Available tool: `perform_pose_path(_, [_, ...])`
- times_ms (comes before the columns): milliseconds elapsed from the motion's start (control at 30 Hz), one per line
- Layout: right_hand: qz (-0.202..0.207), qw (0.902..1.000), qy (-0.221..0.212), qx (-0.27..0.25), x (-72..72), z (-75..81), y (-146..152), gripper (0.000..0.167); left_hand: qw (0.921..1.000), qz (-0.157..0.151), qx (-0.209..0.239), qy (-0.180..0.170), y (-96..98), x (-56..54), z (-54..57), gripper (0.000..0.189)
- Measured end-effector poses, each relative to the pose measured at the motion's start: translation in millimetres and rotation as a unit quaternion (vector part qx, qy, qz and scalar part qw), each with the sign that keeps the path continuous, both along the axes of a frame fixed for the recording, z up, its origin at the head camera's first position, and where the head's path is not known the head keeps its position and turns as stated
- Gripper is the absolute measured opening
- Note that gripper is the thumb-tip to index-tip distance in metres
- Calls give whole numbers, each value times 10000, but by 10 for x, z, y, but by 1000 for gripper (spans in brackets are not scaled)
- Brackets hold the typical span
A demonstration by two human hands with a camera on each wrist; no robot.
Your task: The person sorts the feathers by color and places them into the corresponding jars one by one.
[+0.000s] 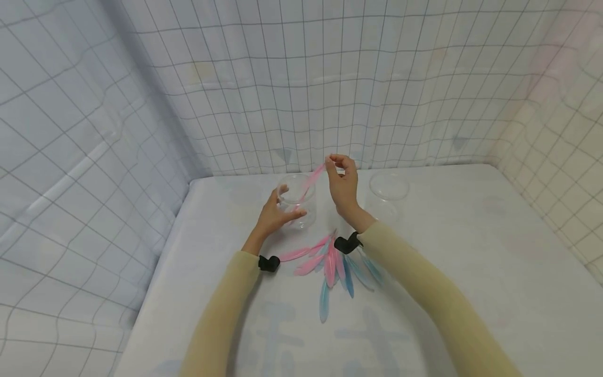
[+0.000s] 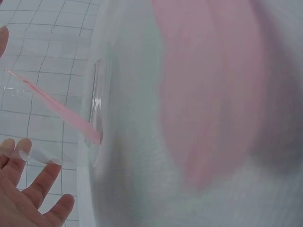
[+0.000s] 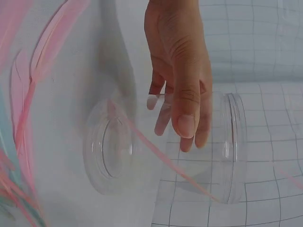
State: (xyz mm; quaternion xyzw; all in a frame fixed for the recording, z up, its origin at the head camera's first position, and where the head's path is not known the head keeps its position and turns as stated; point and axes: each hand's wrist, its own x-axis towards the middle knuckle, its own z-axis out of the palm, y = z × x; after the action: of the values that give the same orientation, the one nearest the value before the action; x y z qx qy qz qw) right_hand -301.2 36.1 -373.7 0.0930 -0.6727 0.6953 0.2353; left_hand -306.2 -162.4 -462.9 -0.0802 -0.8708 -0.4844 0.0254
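In the head view my left hand (image 1: 275, 213) holds a clear jar (image 1: 308, 212), thumb on the near side and fingers around the far side. My right hand (image 1: 344, 183) pinches a pink feather (image 1: 316, 175) by its end, up and to the right of the jar's mouth. That feather slants down toward the rim. Another pink feather (image 2: 64, 112) leans inside the jar, its thin quill toward the mouth, as the left wrist view shows. Through the clear wall, the right wrist view shows the left thumb (image 3: 186, 106) and fingers against the jar.
A pile of pink feathers (image 1: 331, 264) and blue feathers (image 1: 324, 301) lies on the white table (image 1: 471, 251) between the forearms. A second clear jar (image 1: 389, 196) stands to the right, behind the right forearm. A grid-patterned curtain (image 1: 306, 94) closes off the back and sides.
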Motion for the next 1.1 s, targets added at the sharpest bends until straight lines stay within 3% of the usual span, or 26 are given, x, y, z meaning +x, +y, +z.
perform_pose_path(133, [71,9996,-118,258,-81,-122,-43,22,10000,-14,-1,8,5,8,-4,104])
perform_pose_path(467, [398,9943,-519,844,15,-199,133,20,10000,-37,23,37,6,-1,-30,102])
perform_pose_path(600, [618,9864,-651,1375,54,-241,282,17,10000,-35,-11,77,-13,-6,-36,102])
perform_pose_path(667, [796,9772,-719,1832,76,-276,360,15,9999,-31,-3,104,-18,-8,-32,102])
perform_pose_path(800, [1366,9448,-579,2921,112,-389,497,10,9999,-16,-9,115,-20,-6,-20,101])
perform_pose_path(900, [1849,9084,-241,3742,137,-495,570,7,9999,-15,-28,102,-14,-3,-15,100])
perform_pose_path(1100, [2363,8258,210,5116,223,-649,654,6,10000,13,-8,65,4,5,-17,100])
